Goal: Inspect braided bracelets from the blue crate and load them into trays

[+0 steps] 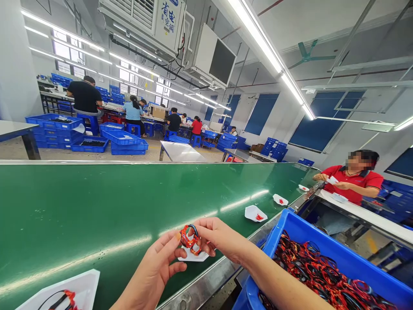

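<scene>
My left hand and my right hand meet over the near edge of the green conveyor belt. Both pinch a small red and black coiled cable loop, held between their fingertips. Under the loop, against the fingers, is a small white paper tray. A blue bin full of several more red and black loops stands just right of my right forearm.
Another white tray with a loop lies at the bottom left of the belt. Further trays lie down the belt. A person in a red shirt works at the right. Blue crates and seated workers fill the background.
</scene>
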`<control>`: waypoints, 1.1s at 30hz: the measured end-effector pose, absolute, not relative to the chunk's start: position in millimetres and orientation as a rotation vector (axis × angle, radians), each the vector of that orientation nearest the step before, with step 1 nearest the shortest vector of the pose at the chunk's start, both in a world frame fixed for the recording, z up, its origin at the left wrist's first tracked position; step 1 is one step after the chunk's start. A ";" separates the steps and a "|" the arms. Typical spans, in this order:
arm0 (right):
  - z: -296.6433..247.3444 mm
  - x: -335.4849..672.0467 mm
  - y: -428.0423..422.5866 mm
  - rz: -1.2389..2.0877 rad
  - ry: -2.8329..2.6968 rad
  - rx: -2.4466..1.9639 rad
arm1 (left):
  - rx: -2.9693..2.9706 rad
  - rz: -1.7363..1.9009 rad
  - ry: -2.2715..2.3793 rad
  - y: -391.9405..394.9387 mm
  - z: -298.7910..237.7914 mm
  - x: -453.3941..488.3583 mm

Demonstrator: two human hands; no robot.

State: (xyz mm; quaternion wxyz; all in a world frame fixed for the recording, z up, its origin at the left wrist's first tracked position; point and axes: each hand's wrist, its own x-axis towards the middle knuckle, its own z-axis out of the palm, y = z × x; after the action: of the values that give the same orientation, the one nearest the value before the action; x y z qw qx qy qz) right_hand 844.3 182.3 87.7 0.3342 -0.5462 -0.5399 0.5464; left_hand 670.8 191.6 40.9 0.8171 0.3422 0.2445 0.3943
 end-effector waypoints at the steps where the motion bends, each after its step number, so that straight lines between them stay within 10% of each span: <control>1: 88.3 843.7 182.4 1.405 -1.418 -1.424 | 0.754 0.844 0.540 191.1 41.4 670.9; 33: 93.4 847.7 183.0 0.965 -1.705 -1.497 | 0.989 1.005 0.722 198.4 36.8 673.9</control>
State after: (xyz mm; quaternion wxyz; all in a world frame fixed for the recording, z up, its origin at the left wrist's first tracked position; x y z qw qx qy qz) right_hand 847.7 183.0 93.4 0.3313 -0.5728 -0.6525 0.3694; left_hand 673.9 198.4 36.8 0.7024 0.4444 0.3246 0.4515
